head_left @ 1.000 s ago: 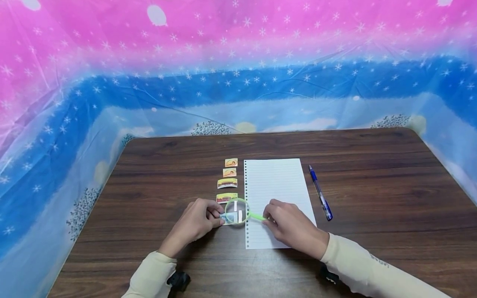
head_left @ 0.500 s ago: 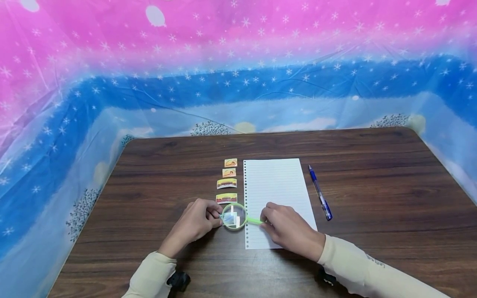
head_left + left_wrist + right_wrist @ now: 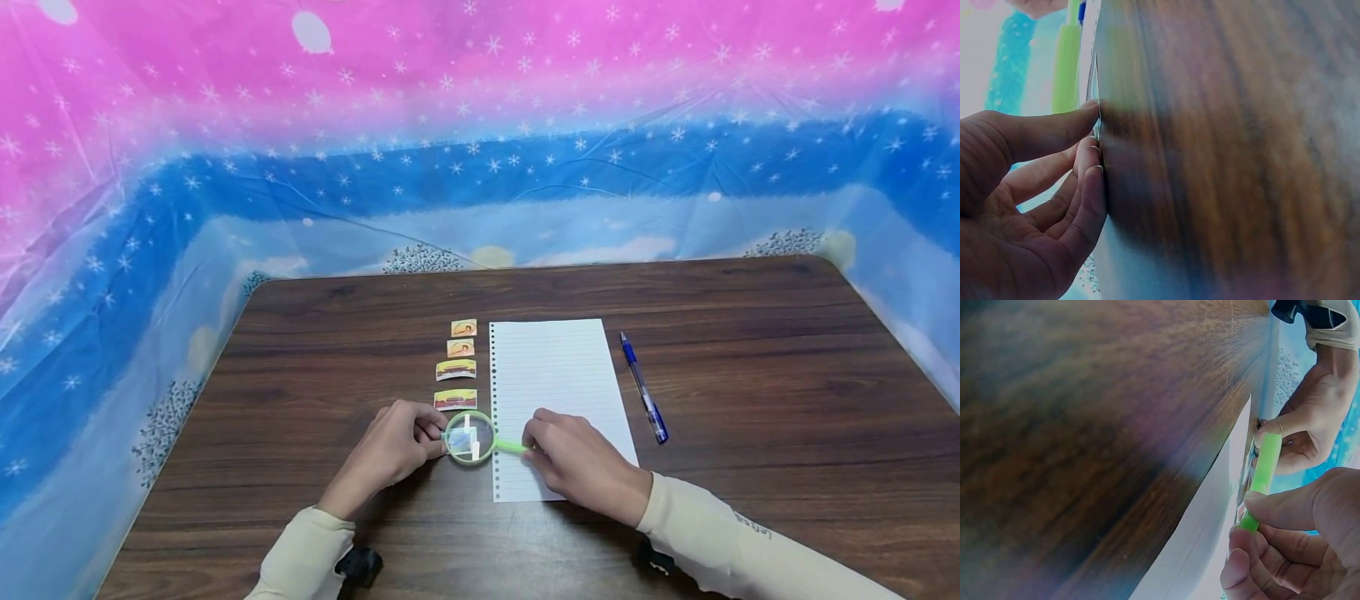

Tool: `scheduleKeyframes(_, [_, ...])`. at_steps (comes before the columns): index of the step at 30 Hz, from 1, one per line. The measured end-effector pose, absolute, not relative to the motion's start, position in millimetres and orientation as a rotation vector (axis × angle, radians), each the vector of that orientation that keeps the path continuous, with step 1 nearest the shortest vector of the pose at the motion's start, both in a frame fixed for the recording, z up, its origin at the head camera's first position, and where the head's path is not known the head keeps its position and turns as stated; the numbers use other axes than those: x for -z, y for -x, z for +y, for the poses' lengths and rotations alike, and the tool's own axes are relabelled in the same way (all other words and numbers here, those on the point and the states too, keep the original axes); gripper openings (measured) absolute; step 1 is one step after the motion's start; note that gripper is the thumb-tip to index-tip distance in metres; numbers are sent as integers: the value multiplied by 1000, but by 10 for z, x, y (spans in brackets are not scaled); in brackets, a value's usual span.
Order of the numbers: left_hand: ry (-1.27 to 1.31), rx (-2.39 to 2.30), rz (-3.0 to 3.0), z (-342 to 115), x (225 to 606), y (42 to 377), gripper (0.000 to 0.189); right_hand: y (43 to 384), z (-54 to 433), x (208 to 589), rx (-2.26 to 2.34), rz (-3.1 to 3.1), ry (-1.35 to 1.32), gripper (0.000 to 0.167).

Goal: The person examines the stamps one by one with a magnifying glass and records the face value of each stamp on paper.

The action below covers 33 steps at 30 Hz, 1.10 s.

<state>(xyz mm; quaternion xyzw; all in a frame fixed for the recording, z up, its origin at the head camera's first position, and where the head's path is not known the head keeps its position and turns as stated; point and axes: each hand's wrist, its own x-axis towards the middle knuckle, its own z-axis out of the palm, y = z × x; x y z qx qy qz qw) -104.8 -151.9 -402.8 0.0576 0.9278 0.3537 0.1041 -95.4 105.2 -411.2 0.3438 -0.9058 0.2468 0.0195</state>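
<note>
Between the thumb and fingers of my left hand (image 3: 392,443) is the left end of a pale blue stamp (image 3: 457,442), low over the table. My right hand (image 3: 573,454) pinches the handle of a green magnifying glass (image 3: 512,447), its round lens over that stamp. In the right wrist view the green frame (image 3: 1266,464) stands edge-on, in front of my left fingers. The left wrist view has my thumb (image 3: 1054,131) and fingertips right at the tabletop; the stamp shows there only as a thin edge.
Above the lens runs a column of stamps: two yellow-and-red ones (image 3: 455,400) and two smaller orange ones (image 3: 463,327). A lined, punched sheet of paper (image 3: 551,367) lies under my right hand. Right of it rests a blue pen (image 3: 643,387) on the dark wooden table (image 3: 772,358).
My right hand has shifted the magnifying glass a little left and down, so the lens covers more of the blue stamp. My left hand stays in place.
</note>
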Motion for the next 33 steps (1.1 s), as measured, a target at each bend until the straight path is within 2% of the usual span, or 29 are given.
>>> scheduleKeyframes(16, [-181, -1054, 2727, -1508, 4002, 1032, 12, 976, 1257, 4030, -747, -2807, -919, 10])
scheduleKeyframes(33, [-174, -1040, 2735, -1503, 4005, 1026, 13, 1076, 1831, 3895, -760, -2826, -637, 8])
